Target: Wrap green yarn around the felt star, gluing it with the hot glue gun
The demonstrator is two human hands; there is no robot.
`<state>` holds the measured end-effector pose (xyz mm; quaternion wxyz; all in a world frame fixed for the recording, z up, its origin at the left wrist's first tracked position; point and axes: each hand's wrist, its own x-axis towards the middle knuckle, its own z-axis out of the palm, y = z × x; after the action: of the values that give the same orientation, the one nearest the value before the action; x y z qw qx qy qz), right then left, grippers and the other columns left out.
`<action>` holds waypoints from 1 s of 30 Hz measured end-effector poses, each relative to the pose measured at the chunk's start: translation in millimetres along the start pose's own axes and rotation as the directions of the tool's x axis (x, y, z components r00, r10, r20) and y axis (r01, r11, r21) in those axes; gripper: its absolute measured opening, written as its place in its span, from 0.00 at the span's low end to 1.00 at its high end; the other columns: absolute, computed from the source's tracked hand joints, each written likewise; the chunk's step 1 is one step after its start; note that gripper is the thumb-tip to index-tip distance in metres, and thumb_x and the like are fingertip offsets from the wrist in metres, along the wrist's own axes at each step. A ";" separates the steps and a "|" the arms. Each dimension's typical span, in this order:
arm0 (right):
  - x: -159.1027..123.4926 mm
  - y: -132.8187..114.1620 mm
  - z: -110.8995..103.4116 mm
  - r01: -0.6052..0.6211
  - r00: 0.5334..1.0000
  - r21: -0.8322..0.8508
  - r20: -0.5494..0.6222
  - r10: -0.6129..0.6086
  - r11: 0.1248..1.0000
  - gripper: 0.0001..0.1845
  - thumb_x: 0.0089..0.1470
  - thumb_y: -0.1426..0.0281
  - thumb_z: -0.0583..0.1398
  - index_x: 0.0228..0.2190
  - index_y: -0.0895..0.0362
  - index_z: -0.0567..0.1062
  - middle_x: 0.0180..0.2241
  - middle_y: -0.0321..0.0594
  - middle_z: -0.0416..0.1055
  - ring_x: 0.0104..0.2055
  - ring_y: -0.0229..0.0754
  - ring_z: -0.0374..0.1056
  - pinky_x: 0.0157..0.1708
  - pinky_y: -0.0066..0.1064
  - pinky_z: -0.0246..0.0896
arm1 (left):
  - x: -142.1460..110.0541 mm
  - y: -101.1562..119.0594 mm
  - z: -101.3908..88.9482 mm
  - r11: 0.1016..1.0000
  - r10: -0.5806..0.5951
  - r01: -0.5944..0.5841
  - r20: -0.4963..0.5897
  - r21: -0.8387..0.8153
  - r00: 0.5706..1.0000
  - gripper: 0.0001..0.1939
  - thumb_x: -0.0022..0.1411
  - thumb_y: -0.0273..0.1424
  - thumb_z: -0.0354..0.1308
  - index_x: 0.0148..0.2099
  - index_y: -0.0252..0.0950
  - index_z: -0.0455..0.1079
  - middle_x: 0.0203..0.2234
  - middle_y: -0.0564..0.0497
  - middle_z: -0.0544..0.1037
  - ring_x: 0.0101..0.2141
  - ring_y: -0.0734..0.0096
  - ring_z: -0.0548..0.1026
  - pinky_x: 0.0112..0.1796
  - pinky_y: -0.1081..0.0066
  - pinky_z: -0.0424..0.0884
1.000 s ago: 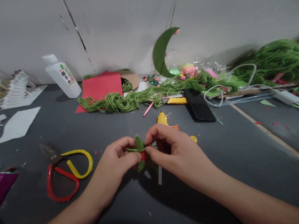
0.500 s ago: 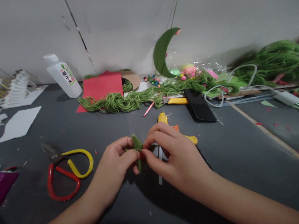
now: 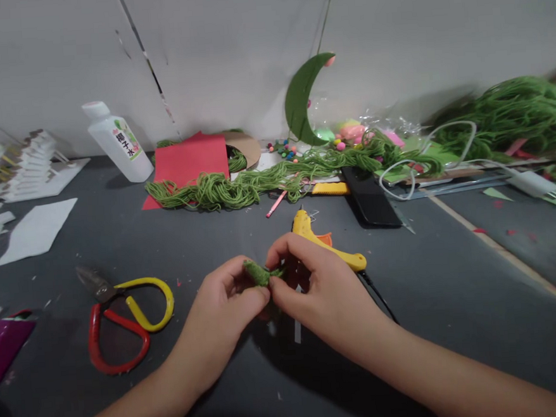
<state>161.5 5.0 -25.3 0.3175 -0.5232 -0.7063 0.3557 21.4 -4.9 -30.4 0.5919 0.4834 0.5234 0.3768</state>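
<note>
A small piece wrapped in green yarn (image 3: 260,273) is pinched between both my hands just above the dark table (image 3: 223,377). My left hand (image 3: 221,308) grips it from the left with thumb and fingers closed. My right hand (image 3: 316,288) pinches its right end, fingers curled. A yellow glue gun (image 3: 325,243) lies right behind my right hand, its black cord running out to the right. Most of the piece is hidden by my fingers.
Scissors with red and yellow handles (image 3: 118,308) lie at the left. A skein of green yarn (image 3: 238,187), red paper (image 3: 189,161), a white bottle (image 3: 118,143), a black phone (image 3: 370,196), a green crescent (image 3: 301,95) and more yarn (image 3: 509,113) line the back by the wall.
The piece has been turned in my fingers: its red part no longer shows and it lies flatter. Both hands have shifted slightly lower, uncovering more of the glue gun.
</note>
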 end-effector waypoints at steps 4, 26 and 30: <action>-2.1 -0.3 2.3 0.010 1.000 -0.015 0.024 -0.010 1.000 0.10 0.42 0.81 0.54 0.26 0.55 0.65 0.23 0.30 0.65 0.23 0.33 0.60 0.22 0.25 0.55 | 1.5 -0.8 -1.7 1.000 0.009 -0.009 -0.016 0.020 1.000 0.05 0.47 0.21 0.53 0.26 0.35 0.66 0.19 0.59 0.66 0.23 0.77 0.64 0.25 0.79 0.61; -4.9 -0.5 -6.0 0.396 0.905 -0.425 0.030 -0.425 0.814 0.09 0.55 0.74 0.53 0.30 0.60 0.73 0.31 0.40 0.64 0.29 0.37 0.63 0.29 0.29 0.58 | 5.2 -2.9 -3.3 0.910 -0.141 0.128 -0.003 -0.394 0.990 0.05 0.49 0.21 0.55 0.25 0.34 0.63 0.20 0.57 0.68 0.24 0.80 0.67 0.29 0.78 0.66; -3.7 -0.5 -5.8 0.370 0.916 -0.392 0.003 -0.401 0.842 0.07 0.54 0.75 0.54 0.28 0.60 0.72 0.31 0.40 0.64 0.30 0.37 0.63 0.30 0.28 0.57 | 3.5 -2.3 -2.6 0.913 -0.129 0.110 -0.021 -0.392 0.991 0.06 0.48 0.21 0.56 0.25 0.35 0.62 0.20 0.58 0.66 0.25 0.79 0.66 0.28 0.79 0.64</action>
<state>166.9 2.3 -22.1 0.3011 -0.4360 -0.8398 0.1181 19.3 -1.7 -33.5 0.6859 0.3144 0.4801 0.4474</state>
